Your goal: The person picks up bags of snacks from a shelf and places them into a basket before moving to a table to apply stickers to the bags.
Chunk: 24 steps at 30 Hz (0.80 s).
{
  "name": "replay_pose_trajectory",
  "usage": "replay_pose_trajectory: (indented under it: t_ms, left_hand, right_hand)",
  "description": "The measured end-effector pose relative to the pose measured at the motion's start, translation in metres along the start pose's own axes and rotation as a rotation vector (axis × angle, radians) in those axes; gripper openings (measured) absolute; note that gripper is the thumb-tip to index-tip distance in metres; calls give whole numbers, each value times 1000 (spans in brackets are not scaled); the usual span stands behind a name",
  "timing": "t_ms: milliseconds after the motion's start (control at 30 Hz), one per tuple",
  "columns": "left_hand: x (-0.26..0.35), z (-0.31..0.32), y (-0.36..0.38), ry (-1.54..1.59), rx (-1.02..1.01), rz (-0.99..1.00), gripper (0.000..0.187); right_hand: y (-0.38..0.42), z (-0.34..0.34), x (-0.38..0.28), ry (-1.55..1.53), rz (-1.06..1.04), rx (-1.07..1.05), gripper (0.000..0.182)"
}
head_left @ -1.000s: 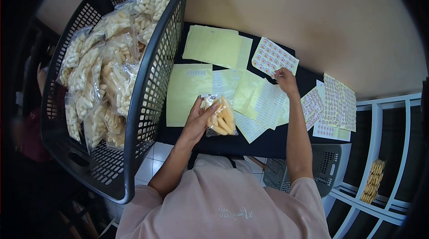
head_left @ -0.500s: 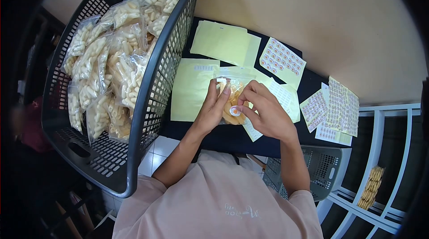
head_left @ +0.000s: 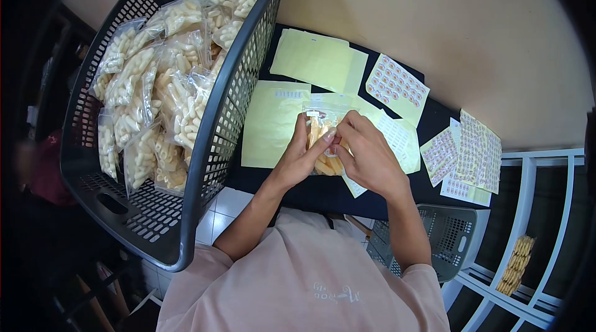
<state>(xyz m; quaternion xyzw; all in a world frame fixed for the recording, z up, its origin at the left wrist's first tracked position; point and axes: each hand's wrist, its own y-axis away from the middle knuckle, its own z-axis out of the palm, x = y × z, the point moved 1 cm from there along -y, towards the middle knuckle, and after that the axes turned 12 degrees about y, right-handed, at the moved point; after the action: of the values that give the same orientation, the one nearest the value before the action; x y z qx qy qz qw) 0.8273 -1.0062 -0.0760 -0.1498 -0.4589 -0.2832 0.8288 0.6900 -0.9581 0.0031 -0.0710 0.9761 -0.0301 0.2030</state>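
A clear zip bag of pale yellow snack sticks (head_left: pixel 327 166) lies in front of me on the dark table. My left hand (head_left: pixel 300 155) grips the bag along its left side, fingers behind and thumb stretched across the front. The bag bears a small white label (head_left: pixel 313 113) near its top. Over the bag's middle, my right hand (head_left: pixel 371 157) has its thumb and forefinger pinched at a round orange-and-white sticker (head_left: pixel 331 152). Both thumbs meet there and cover most of the sticker, so how much of it touches the bag is hidden.
A large dark basket (head_left: pixel 214 124) full of snack bags stands at my left. Yellow backing sheets (head_left: pixel 267 139) lie on the table, with a round-sticker sheet (head_left: pixel 397 86) and several other sticker sheets (head_left: pixel 477 152) to the right. A grey crate (head_left: pixel 450 239) sits below, beside white metal bars (head_left: pixel 518 208).
My left thumb has moved right, from the bag's edge onto the sticker beside my right fingertips. The sticker is now mostly covered. The whole view has shifted slightly.
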Motion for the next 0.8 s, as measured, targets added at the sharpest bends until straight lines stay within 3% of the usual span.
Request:
replay_pose_trajectory:
  t_ms: [167, 233, 300, 367, 800]
  left_hand:
    - [0, -3, 0, 19, 14, 19, 45]
    - [0, -3, 0, 68, 43, 57, 46]
    - [0, -1, 1, -33, 75, 142, 45]
    - [-2, 0, -2, -1, 56, 146, 43]
    - [-10, 11, -10, 99, 42, 69, 35]
  right_hand:
    - [4, 12, 2, -63, 134, 127, 27]
    - [8, 19, 1, -344, 370, 274, 42]
    - [14, 36, 7, -482, 447, 248, 45]
    - [18, 48, 12, -1071, 524, 111, 42]
    - [33, 52, 16, -984, 520, 259, 35]
